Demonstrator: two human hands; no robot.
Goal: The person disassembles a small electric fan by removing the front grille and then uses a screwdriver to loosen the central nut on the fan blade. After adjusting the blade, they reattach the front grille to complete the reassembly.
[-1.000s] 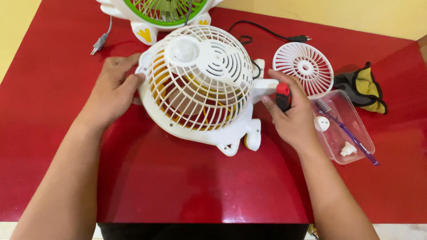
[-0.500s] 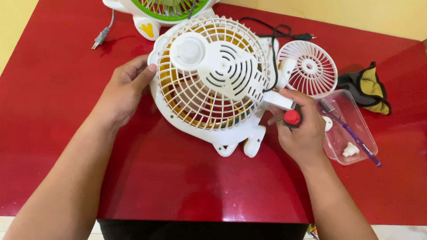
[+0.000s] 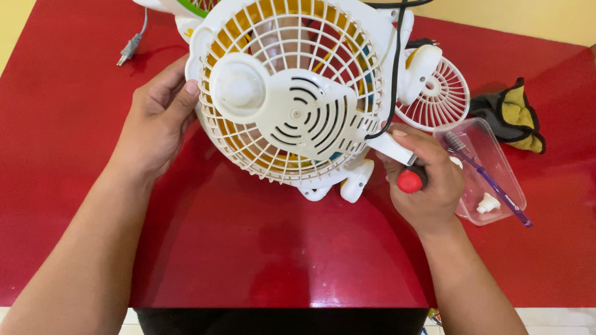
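Tilting a small white fan (image 3: 292, 99) above the red table (image 3: 248, 248): left hand (image 3: 155, 121) gripping the cage rim, right hand (image 3: 425, 183) clutching a red-handled screwdriver (image 3: 410, 180). Probably light, brittle plastic; gripping the rim seeming safest.

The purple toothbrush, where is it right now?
In the head view the purple toothbrush lies on the right, slanting across the clear plastic box on the red table, just beyond the right hand and below the black and yellow cloth.
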